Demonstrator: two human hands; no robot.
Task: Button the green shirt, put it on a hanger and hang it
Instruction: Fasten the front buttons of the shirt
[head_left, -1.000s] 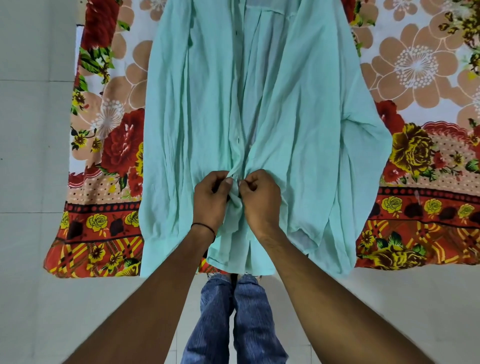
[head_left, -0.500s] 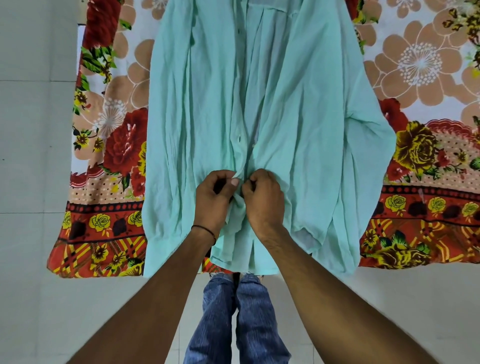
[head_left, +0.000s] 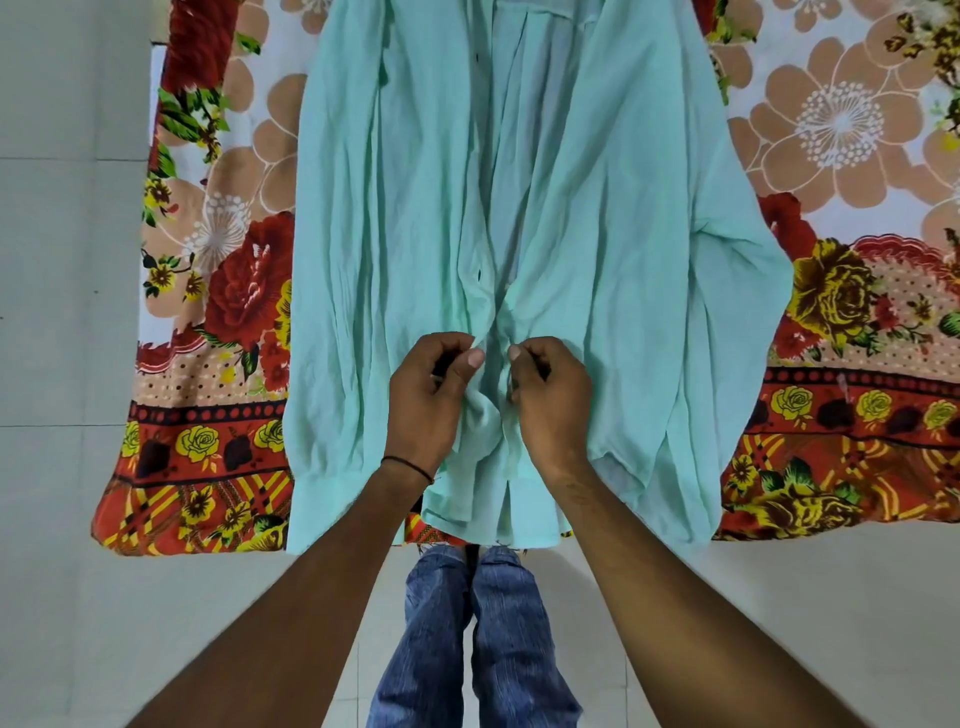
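Note:
The pale green shirt (head_left: 597, 218) lies flat on a flowered sheet, its hem hanging over the near edge. Its front opening runs down the middle, with small dark buttons visible above my hands. My left hand (head_left: 431, 400) pinches the left front edge low on the shirt. My right hand (head_left: 550, 400) pinches the right front edge beside it. The thumbs sit a few centimetres apart, with bunched cloth between them. No hanger is in view.
The flowered sheet (head_left: 218, 291) in red, orange and yellow covers a bed or table that ends at the near edge. White floor tiles (head_left: 67, 312) lie to the left and below. My legs in blue jeans (head_left: 467, 639) stand against the near edge.
Both hands stay low on the shirt's front opening. The thumbs have drawn slightly apart. The cloth between them is more bunched.

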